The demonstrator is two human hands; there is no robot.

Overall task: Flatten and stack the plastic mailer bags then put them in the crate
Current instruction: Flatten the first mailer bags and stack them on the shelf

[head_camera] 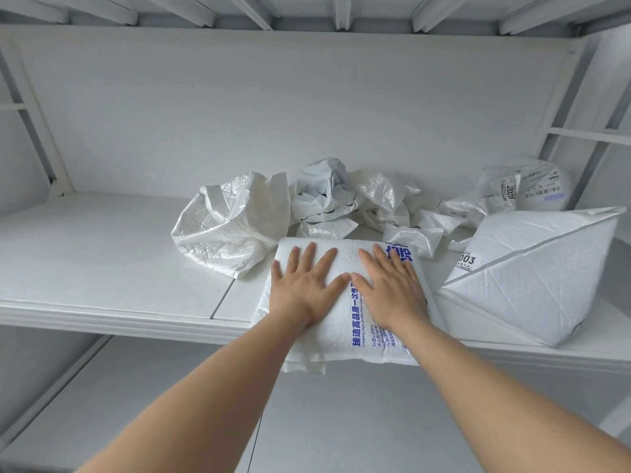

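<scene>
Two bare forearms rise from the bottom edge to the left hand (304,288) and the right hand (392,288). Both hands lie flat, fingers straight and spread, palms pressing down on the printed mailer bag (341,339), with the thumbs almost meeting over its middle. This bag is white with blue lettering and lies at the front of the white shelf (102,254). Its near end hangs over the shelf's lip, and a loose flap droops below. The hands cover much of the print, and the right fingers partly hide the large blue characters at its far right corner.

Left of the printed mailer bag, open shelf surface runs to the side upright, with a board seam just beside the bag. To its right, a padded mailer (532,274) stands puffed up like a wedge, close alongside, its label cut to "003". Behind and to the left sits a large crumpled bag (228,227), near the printed bag's far corner. Directly behind is a crumpled bag with dark markings (324,192), and smaller crumpled bags (413,233) crowd behind and to the right. Farther right, a labelled bag (526,189) rests by the upright, its print mostly unreadable.
</scene>
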